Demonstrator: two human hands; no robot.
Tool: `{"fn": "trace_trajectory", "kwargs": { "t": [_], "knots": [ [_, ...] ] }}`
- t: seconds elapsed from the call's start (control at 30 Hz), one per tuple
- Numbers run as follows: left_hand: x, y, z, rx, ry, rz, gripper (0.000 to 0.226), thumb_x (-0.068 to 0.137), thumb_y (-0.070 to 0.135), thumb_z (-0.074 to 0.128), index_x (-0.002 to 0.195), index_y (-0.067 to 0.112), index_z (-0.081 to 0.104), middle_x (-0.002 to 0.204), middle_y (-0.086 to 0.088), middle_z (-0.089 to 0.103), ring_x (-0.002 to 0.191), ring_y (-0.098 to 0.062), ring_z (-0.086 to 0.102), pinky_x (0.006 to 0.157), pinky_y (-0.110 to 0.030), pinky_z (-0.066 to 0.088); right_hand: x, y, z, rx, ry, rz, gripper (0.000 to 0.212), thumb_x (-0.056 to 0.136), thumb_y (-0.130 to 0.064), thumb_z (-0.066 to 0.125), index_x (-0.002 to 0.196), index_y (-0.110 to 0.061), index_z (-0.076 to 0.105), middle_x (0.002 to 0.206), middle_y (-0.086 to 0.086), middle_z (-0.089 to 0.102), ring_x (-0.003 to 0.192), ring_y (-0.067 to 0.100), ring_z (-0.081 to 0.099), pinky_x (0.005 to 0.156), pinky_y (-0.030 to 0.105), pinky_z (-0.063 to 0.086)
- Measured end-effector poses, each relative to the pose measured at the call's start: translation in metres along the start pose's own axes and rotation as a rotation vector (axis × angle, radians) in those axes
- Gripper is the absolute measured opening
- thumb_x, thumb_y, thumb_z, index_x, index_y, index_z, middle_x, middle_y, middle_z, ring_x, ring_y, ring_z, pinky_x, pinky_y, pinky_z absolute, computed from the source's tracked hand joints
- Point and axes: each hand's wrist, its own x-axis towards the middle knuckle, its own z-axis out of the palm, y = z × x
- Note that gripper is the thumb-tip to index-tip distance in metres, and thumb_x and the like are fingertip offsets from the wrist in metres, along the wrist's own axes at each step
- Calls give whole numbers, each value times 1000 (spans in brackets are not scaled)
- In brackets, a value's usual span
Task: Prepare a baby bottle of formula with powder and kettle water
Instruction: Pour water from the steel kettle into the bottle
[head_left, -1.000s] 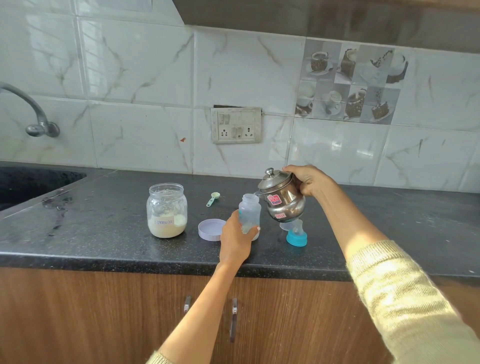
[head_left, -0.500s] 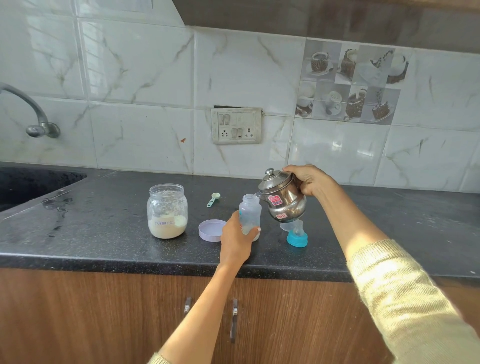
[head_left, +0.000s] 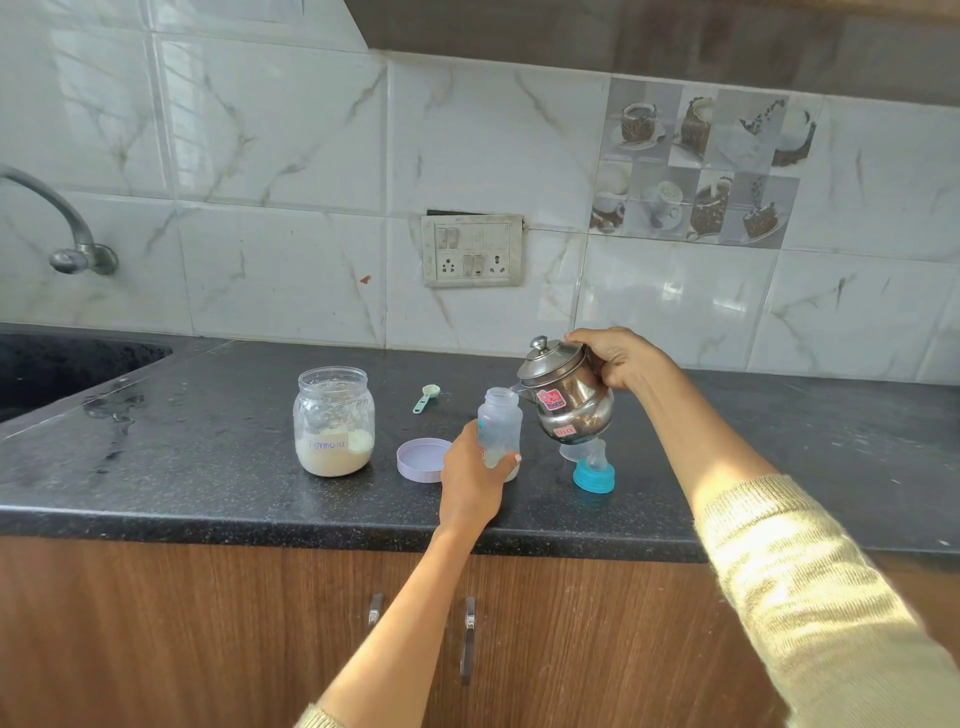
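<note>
A clear baby bottle (head_left: 500, 423) stands uncapped on the black counter (head_left: 208, 467), with pale powder in its base. My left hand (head_left: 470, 478) grips its lower part. My right hand (head_left: 615, 358) holds a small steel kettle (head_left: 566, 397) by its handle, tilted left, its spout at the bottle's mouth. Just below the kettle stands the bottle's teat with a blue ring (head_left: 594, 472). An open glass jar of formula powder (head_left: 333, 428) sits to the left, its lilac lid (head_left: 422, 460) lying beside it. A green measuring scoop (head_left: 426, 397) lies behind.
A dark sink (head_left: 62, 364) and a steel tap (head_left: 67, 228) are at the far left, with wet patches on the counter near them. A switch and socket plate (head_left: 471, 250) is on the tiled wall. Wooden cabinet doors with handles (head_left: 467, 639) are below.
The kettle and both hands hold nearly the same pose. The view has shifted very slightly.
</note>
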Motion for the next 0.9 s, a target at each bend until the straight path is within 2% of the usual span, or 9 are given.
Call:
{"fn": "trace_trajectory", "kwargs": {
  "t": [0.17,0.23,0.4,0.57,0.8,0.9],
  "knots": [
    [0,-1,0,-3,2,3,52,83,22,69,129,14,46,121,-3,60,109,-21,56,90,-31,46,-2,0,1,3,12,4,12,85,-5,65,75,-7,59,61,7,59,58,18,56,47,24,52],
    [0,-1,-1,-13,-2,8,50,83,21,69,127,14,47,119,-3,61,106,-21,56,86,-30,46,-2,-1,1,5,15,0,13,86,-5,64,75,-7,58,63,7,57,57,18,55,44,21,51],
    [-1,0,-1,-10,0,8,51,83,21,69,129,14,46,119,-3,60,107,-21,56,87,-31,46,-2,-2,1,-21,9,-5,12,86,-6,64,76,-7,57,71,8,55,61,18,54,50,25,51],
    [-1,-1,-1,-18,4,20,51,82,21,70,128,12,47,118,-4,62,105,-21,56,86,-32,47,-3,-4,3,-26,18,-7,14,86,-6,64,74,-7,57,58,6,59,54,17,58,47,24,51],
    [-1,-1,-1,-18,6,24,52,83,21,69,129,14,47,119,-3,61,107,-20,56,85,-29,45,-4,-5,3,-52,9,-7,13,87,-6,63,75,-7,57,69,9,57,59,19,55,49,25,50],
    [-1,-1,-1,-12,5,25,51,83,21,69,129,14,46,119,-2,61,109,-21,56,85,-28,45,-3,-5,3,-64,10,-7,12,86,-7,64,77,-5,57,72,10,56,61,20,55,55,30,50]
  ]
}}
